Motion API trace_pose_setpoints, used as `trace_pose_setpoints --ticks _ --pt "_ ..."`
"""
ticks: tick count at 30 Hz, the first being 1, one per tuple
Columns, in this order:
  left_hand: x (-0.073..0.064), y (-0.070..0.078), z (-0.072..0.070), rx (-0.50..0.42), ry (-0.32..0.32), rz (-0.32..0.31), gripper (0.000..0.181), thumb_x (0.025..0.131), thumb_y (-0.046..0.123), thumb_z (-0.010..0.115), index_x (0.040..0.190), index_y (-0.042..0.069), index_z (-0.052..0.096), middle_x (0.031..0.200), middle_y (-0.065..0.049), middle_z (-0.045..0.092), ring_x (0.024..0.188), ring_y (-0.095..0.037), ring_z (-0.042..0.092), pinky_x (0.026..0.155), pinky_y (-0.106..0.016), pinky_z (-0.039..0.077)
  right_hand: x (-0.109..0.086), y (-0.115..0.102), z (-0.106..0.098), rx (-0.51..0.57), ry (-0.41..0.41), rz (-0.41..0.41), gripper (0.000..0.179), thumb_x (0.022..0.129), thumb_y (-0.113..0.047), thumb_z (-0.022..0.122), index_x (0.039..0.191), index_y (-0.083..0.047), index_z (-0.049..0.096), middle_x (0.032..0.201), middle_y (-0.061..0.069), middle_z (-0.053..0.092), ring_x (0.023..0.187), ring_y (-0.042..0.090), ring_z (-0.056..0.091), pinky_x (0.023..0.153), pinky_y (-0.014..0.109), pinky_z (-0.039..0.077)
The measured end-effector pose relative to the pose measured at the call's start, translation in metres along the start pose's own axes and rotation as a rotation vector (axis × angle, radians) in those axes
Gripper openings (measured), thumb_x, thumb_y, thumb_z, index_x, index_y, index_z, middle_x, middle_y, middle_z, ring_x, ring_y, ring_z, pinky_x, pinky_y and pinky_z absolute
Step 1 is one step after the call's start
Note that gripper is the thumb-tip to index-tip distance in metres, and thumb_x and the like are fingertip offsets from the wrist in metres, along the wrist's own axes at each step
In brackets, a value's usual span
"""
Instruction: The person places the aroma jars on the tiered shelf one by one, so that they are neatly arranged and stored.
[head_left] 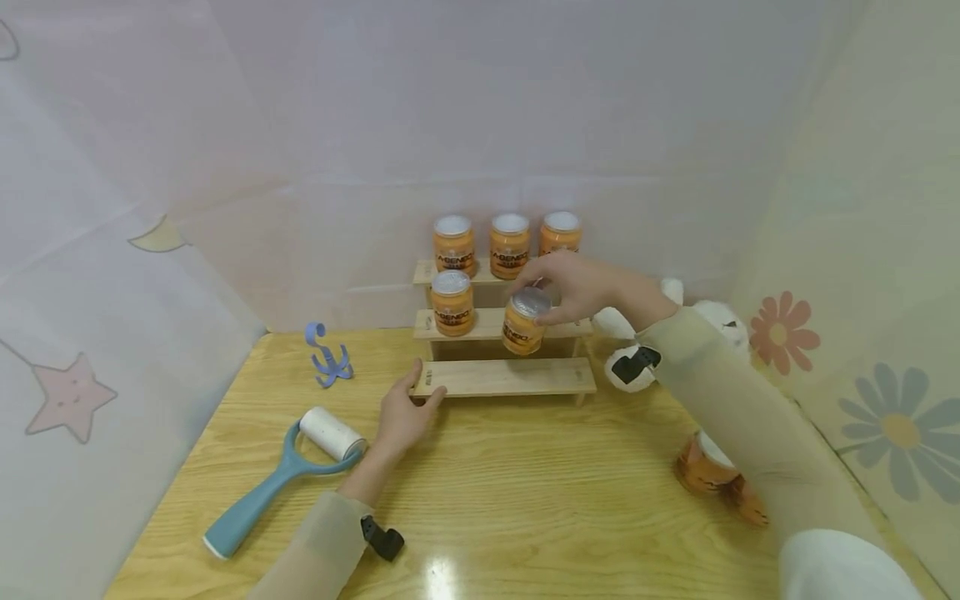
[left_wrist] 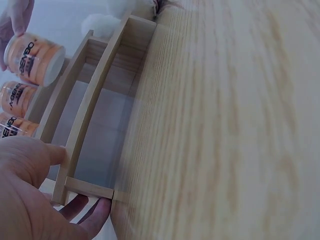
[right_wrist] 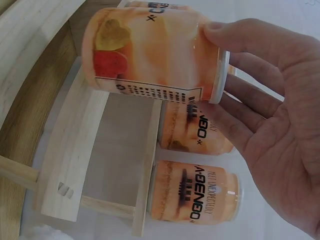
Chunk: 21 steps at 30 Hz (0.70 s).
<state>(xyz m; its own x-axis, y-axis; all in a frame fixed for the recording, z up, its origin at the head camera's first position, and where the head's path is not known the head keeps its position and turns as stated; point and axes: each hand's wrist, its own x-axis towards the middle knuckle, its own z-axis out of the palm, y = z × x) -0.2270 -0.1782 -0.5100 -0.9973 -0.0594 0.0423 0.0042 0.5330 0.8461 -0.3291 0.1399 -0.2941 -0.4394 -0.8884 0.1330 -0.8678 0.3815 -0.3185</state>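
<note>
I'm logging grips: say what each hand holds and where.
Right hand: an orange-labelled can, by its upper end. Left hand: the wooden three-tier shelf, by the left end of its bottom step.

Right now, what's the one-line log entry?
right hand: holds orange silver-topped can aloft | left hand: grips pale wooden three-step rack, left end | top step: three matching cans | middle step: one can

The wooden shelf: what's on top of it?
Three orange cans stand on the top step, one can on the middle step, none on the bottom step. The right hand holds another can, which, in the head view, hides part of the middle step.
</note>
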Motion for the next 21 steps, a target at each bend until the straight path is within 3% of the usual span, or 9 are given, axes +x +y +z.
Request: trace_pose_setpoints --ticks 8,21 --pt "-0.002 0.002 0.002 -0.003 0.001 0.001 0.082 0.104 0.039 0.07 0.169 0.011 0.028 0.173 -0.013 0.035 0.161 -0.041 0.029 0.132 -0.056 0.026 0.013 0.007 0.002 -0.056 0.041 0.034 0.05 0.09 -0.013 0.083 0.137 -0.005 0.069 0.137 0.013 0.071 0.125 0.03 0.067 0.107 0.051 0.057" --pt "-0.006 0.008 0.002 -0.005 -0.008 -0.007 0.082 0.104 0.039 0.069 0.169 0.01 0.028 0.174 -0.013 0.034 0.162 -0.04 0.027 0.133 -0.057 0.025 0.027 0.013 0.008 -0.093 0.009 0.072 0.048 0.094 -0.006 0.074 0.141 -0.004 0.066 0.143 0.012 0.068 0.132 0.031 0.064 0.111 0.051 0.054"
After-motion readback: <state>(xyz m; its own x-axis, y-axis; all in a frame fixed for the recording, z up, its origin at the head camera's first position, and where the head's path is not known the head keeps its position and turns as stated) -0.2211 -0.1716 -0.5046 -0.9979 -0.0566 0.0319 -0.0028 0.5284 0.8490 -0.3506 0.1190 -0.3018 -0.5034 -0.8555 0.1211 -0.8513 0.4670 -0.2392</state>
